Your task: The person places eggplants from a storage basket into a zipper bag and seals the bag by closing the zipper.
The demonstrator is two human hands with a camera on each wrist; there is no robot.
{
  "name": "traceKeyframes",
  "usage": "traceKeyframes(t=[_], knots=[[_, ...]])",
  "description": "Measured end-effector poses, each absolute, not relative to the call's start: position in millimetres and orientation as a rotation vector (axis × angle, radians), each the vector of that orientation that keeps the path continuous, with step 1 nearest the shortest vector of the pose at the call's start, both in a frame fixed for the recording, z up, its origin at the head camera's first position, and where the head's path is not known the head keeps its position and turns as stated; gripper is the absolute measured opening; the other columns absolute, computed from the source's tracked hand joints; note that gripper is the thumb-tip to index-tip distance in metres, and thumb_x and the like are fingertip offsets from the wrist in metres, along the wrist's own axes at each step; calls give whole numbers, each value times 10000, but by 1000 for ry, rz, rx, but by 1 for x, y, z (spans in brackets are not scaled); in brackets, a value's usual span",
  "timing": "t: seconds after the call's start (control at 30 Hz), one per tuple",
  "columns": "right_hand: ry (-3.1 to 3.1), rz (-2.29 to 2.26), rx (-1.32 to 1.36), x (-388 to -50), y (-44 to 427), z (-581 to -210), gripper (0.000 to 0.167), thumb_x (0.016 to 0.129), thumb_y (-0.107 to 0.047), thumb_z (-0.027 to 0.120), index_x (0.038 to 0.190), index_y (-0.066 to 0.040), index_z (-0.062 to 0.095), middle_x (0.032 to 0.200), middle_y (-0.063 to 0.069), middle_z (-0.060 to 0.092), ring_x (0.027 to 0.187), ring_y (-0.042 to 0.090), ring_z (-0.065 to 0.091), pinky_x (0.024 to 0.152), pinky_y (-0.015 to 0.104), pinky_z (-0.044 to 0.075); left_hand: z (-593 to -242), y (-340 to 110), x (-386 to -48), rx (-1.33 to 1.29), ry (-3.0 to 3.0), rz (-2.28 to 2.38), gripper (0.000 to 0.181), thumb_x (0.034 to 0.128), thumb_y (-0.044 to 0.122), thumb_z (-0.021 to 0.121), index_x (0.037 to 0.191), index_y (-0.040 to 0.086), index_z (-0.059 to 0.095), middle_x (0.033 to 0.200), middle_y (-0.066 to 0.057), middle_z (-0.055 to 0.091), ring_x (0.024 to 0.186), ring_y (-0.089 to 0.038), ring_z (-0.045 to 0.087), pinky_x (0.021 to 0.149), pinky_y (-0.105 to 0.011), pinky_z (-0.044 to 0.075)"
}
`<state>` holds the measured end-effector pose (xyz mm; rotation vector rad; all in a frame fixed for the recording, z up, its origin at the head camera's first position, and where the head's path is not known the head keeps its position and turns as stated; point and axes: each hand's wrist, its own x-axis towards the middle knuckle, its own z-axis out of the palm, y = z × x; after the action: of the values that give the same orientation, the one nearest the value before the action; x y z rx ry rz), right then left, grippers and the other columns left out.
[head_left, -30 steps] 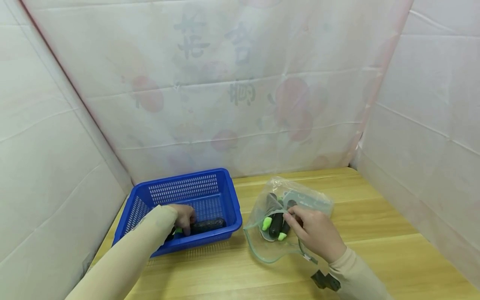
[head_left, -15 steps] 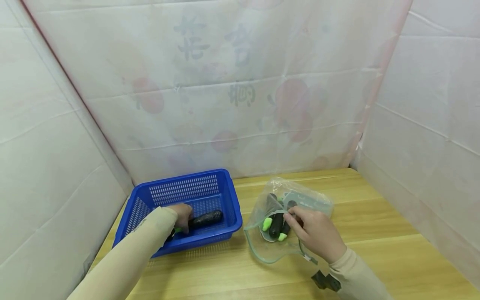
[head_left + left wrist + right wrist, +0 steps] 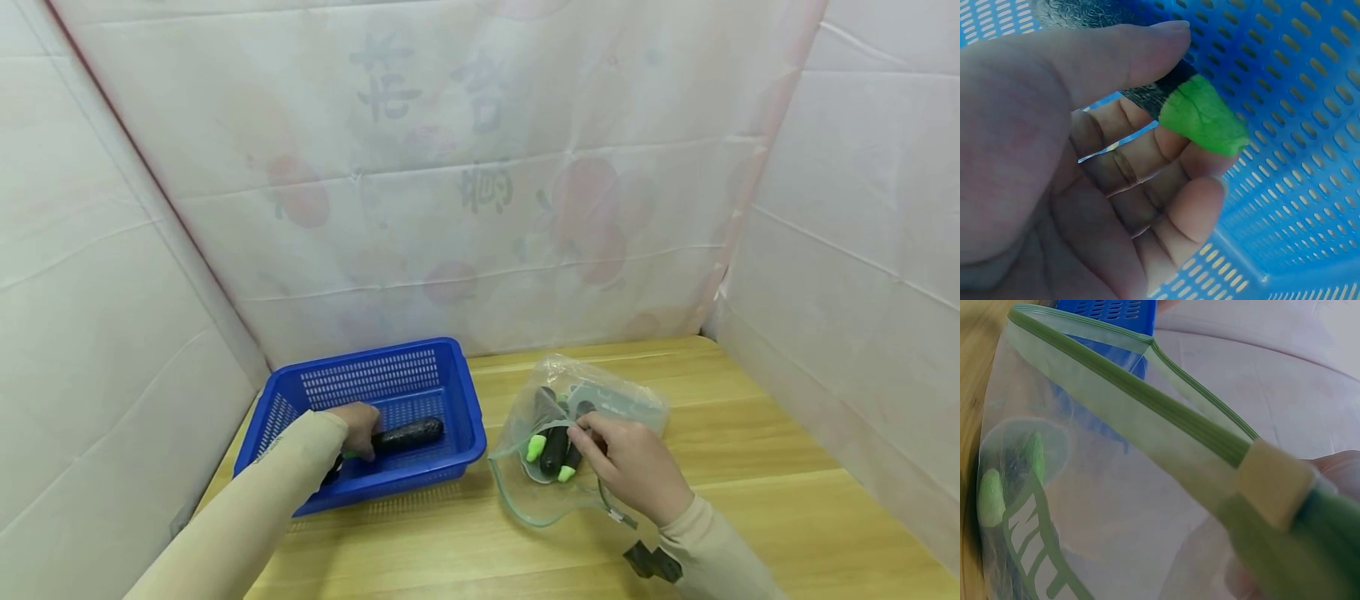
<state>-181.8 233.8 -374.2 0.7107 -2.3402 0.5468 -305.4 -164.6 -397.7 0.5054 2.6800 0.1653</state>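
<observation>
My left hand (image 3: pixel 358 427) reaches into a blue plastic basket (image 3: pixel 468 400). It grips a long dark eggplant (image 3: pixel 411 435) with thumb and fingers; the green stem end (image 3: pixel 1200 119) sticks out past the fingers in the left wrist view. To the right, my right hand (image 3: pixel 636 465) pinches the upper edge of a clear zip bag (image 3: pixel 536 504), keeping its mouth apart. Several similar eggplants (image 3: pixel 553 452) with green ends lie inside the bag. A beige zip slider (image 3: pixel 1275 482) sits on the green zip strip near the right hand's fingers, which are partly hidden there.
Basket and bag rest on a wooden table (image 3: pixel 450 550), with a gap of bare wood between them. White fabric sheets (image 3: pixel 465 250) enclose the back and both sides. A small black object (image 3: pixel 651 561) hangs by the right sleeve.
My left hand has drawn the eggplant slightly up and to the left inside the basket. The right hand and bag hold nearly the same position.
</observation>
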Motion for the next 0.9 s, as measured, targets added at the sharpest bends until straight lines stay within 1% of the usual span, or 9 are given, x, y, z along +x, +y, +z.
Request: traceKeyframes(t=[0.3, 0.4, 0.47, 0.53, 0.57, 0.63, 0.73, 0.8, 0.9], knots=[[-2340, 545, 708, -184, 234, -375, 129, 915, -190, 665, 811, -242, 609, 600, -206, 350, 474, -33, 302, 445, 174, 298, -395, -172, -310, 565, 2699, 180, 316, 764, 195, 820, 996, 58, 656, 933, -42, 620, 827, -184, 590, 728, -393, 519], [-2341, 542, 709, -184, 234, -375, 118, 914, -191, 666, 818, -239, 618, 603, -208, 355, 476, -34, 305, 447, 172, 300, -395, -173, -310, 597, 2702, 198, 233, 774, 191, 810, 811, 89, 605, 749, 18, 518, 664, -129, 479, 605, -325, 446], [-2340, 541, 709, -184, 234, -375, 116, 913, -190, 668, 819, -238, 620, 602, -209, 355, 475, -35, 304, 447, 171, 300, -394, -174, -310, 621, 2699, 193, 285, 789, 190, 797, 711, 118, 533, 657, 36, 413, 586, -118, 374, 547, -299, 351], [-2339, 544, 710, -185, 233, -375, 119, 912, -188, 668, 816, -239, 620, 599, -209, 353, 473, -35, 301, 444, 172, 297, -392, -176, -311, 646, 2699, 190, 308, 799, 188, 787, 677, 124, 511, 631, 32, 375, 564, -125, 334, 535, -299, 305], [-2339, 544, 710, -185, 233, -375, 121, 912, -188, 668, 815, -240, 618, 597, -209, 350, 472, -35, 299, 442, 172, 295, -391, -176, -310, 643, 2699, 197, 288, 803, 187, 783, 680, 119, 532, 631, 32, 397, 563, -124, 352, 535, -299, 316], [-2339, 547, 710, -185, 233, -375, 128, 913, -189, 666, 810, -243, 613, 593, -209, 346, 469, -36, 295, 439, 173, 292, -388, -178, -310, 624, 2706, 205, 167, 808, 198, 781, 792, 91, 653, 732, 30, 546, 639, -129, 493, 571, -300, 422], [-2344, 549, 710, -186, 232, -375, 133, 916, -192, 663, 808, -246, 609, 589, -209, 343, 465, -37, 293, 436, 174, 290, -385, -180, -309, 598, 2710, 236, 240, 813, 188, 778, 1002, 53, 721, 950, -53, 677, 843, -206, 635, 706, -363, 535], [-2348, 548, 707, -186, 232, -375, 130, 917, -195, 663, 809, -246, 611, 591, -211, 345, 466, -37, 294, 436, 173, 291, -382, -182, -308, 578, 2710, 249, 275, 821, 184, 771, 1054, 49, 721, 1032, -89, 685, 923, -240, 648, 753, -386, 543], [-2354, 544, 703, -187, 232, -376, 130, 918, -201, 661, 809, -249, 610, 590, -211, 346, 464, -38, 293, 435, 173, 290, -379, -183, -307, 573, 2710, 263, 246, 835, 164, 755, 1046, 41, 727, 1041, -107, 686, 924, -258, 655, 751, -398, 546]])
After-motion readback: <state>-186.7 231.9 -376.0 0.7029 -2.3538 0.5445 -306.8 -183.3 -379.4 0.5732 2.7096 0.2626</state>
